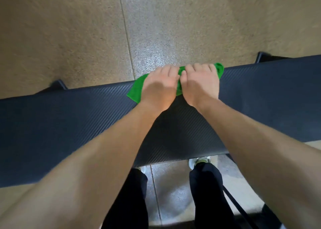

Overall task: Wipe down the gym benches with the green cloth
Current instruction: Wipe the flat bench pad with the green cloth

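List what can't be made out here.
Head view only:
bench: both ends cut off by the frame edges.
cloth: its middle is hidden under both hands.
left hand and right hand: the fingertips bend past the bench's far edge, so the grip on the cloth is unclear.
shoes: mostly hidden by the bench and the trouser legs.

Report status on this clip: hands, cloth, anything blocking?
Grips: left hand and right hand both hold cloth, side by side. Cloth at far edge of bench. No obstacle seen on bench.
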Available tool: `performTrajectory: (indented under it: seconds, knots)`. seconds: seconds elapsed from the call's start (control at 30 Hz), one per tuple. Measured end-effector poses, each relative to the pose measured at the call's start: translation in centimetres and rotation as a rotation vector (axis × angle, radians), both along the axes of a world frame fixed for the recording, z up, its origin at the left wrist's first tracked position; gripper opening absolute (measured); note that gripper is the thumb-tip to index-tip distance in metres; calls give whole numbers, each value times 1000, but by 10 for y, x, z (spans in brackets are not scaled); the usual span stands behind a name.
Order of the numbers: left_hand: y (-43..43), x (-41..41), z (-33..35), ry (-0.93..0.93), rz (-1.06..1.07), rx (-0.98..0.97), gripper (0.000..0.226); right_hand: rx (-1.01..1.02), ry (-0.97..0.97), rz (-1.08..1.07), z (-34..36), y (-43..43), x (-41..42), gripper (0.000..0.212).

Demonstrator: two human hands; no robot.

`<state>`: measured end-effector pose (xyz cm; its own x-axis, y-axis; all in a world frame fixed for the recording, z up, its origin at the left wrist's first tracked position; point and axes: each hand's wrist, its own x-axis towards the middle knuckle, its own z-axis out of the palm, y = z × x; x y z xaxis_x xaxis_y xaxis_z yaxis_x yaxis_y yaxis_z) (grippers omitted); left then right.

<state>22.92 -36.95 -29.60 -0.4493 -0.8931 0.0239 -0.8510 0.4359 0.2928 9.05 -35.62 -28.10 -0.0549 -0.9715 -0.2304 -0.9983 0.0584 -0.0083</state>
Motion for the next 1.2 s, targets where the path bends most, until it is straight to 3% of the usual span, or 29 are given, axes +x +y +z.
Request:
performTrajectory:
  seconds: [0.2,0.37,0.6,0.73,0.93,1.07,1.2]
  knots:
    - [-6,49,16,-97,55,101,28,-53,-135,12,-1,0,56,36]
    - [1,-20,11,-205,132,96,16,-80,-144,247,-7,0,-27,33]
    - [5,-179,5,-88,24,91,26,-9,-7,164,-1,10,-187,41]
    - [-4,-152,4,-51,-99,123,18,-72,79,40,-1,15,-159,35]
    - [-10,-79,8,-118,-84,181,31,-65,-143,36,-2,12,-86,33]
    - [-1,-117,10,-187,-4,121,21,-62,-160,207,-7,12,-131,36]
    - [1,-200,3,-151,-41,140,20,-59,-34,165,-4,11,-213,39]
